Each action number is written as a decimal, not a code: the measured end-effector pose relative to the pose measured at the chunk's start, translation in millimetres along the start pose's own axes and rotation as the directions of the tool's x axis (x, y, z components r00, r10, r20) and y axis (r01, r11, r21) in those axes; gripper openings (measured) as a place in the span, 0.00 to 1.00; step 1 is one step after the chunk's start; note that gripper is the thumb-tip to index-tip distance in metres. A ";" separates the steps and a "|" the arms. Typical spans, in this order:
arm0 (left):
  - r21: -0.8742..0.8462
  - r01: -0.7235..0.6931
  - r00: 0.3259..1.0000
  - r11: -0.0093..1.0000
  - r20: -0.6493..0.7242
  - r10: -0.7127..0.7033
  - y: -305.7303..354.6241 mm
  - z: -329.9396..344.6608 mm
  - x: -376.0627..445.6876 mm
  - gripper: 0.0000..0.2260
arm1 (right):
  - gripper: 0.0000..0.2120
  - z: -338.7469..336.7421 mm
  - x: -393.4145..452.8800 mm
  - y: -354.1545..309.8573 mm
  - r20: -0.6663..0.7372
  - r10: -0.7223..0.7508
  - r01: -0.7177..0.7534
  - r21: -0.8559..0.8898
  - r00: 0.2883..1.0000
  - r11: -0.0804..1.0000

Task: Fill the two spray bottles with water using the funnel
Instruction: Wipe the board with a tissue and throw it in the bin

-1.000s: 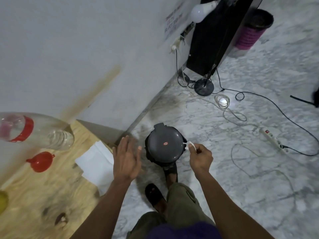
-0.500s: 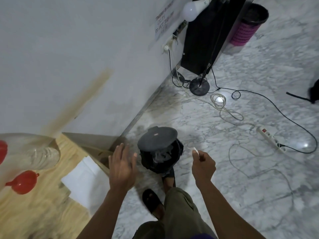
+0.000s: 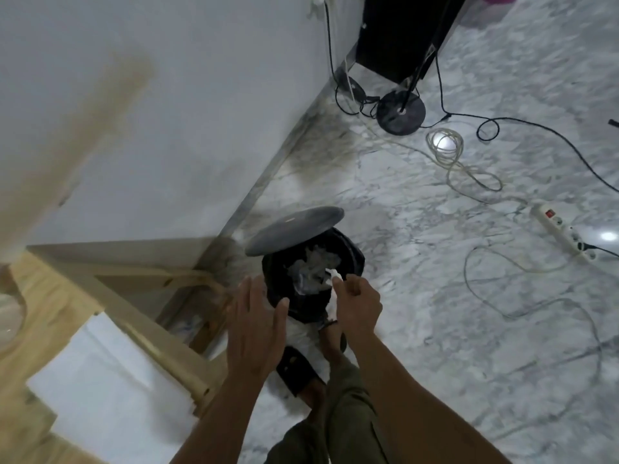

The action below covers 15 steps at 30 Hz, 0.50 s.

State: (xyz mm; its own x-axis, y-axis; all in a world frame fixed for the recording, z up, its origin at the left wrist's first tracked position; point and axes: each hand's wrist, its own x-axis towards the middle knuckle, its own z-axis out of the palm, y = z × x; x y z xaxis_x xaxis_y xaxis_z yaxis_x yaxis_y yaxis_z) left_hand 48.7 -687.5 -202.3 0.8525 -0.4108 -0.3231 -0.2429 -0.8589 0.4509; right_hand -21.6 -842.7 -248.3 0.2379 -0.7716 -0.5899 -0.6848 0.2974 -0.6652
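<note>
- The right hand (image 3: 356, 304) was closed in a pinch over the open bin, gripping a small white scrap (image 3: 333, 274) between thumb and fingertips; what the scrap was could not be told.
- The left hand (image 3: 256, 324) hung flat and spread with the fingers wide, holding nothing, just beside the bin's near-left rim.
- The small round black pedal bin (image 3: 348, 259) stood on the floor just in front of the person, its dark grey disc lid (image 3: 294, 229) tipped up on the far side.
- Crumpled clear and white waste (image 3: 313, 267) lay inside the bin, directly under the pinched scrap.
- A foot in a black sandal (image 3: 296, 370) showed below the hands, and the other foot (image 3: 331, 339) sat against the bin's base, where it seemed to press the pedal.
- Olive-green trousers (image 3: 348, 413) filled the bottom edge of the view.
- No spray bottle or funnel appeared in view; only a blurred clear curved object (image 3: 11, 309) showed at the far left edge on the light wooden table (image 3: 37, 286).
- A white folded sheet of paper (image 3: 110, 380) lay on that table near its corner.
- The grey-veined white marble floor (image 3: 469, 346) spread to the right, carrying a white power strip with a red switch (image 3: 566, 231), loose pale cables (image 3: 449, 149) and black cables (image 3: 536, 128).
- A round black stand base (image 3: 400, 112) sat farther back near the white wall (image 3: 201, 112), beside a black panel (image 3: 395, 31).
</note>
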 end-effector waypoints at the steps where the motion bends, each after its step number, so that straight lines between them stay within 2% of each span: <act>1: -0.005 0.003 1.000 1.000 0.006 -0.003 -2.5 3.4 2.7 0.35 | 0.19 3.0 3.0 0.2 0.022 0.007 -0.007 0.001 1.000 1.000; 3: -0.013 0.009 1.000 1.000 0.005 -0.009 -3.2 5.9 6.8 0.35 | 0.25 5.3 7.2 1.1 0.052 0.014 -0.014 -0.010 0.999 1.000; 6: -0.015 0.005 1.000 1.000 -0.007 -0.005 -1.0 4.2 9.1 0.35 | 0.27 2.8 9.1 2.8 0.074 0.023 -0.022 -0.016 0.997 1.000; 15: -0.022 -0.016 0.999 1.000 -0.035 0.015 13.8 -22.6 1.8 0.31 | 0.27 -19.1 -15.1 -20.9 0.066 -0.051 0.054 -0.032 0.997 0.998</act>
State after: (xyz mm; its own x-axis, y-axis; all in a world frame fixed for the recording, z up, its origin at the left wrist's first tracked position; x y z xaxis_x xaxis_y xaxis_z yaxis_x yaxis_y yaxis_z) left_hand 57.4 -693.1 -177.8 0.8645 -0.4126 -0.2870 -0.2459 -0.8453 0.4743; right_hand -24.0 -848.0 -216.8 0.3176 -0.7472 -0.5838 -0.6931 0.2373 -0.6806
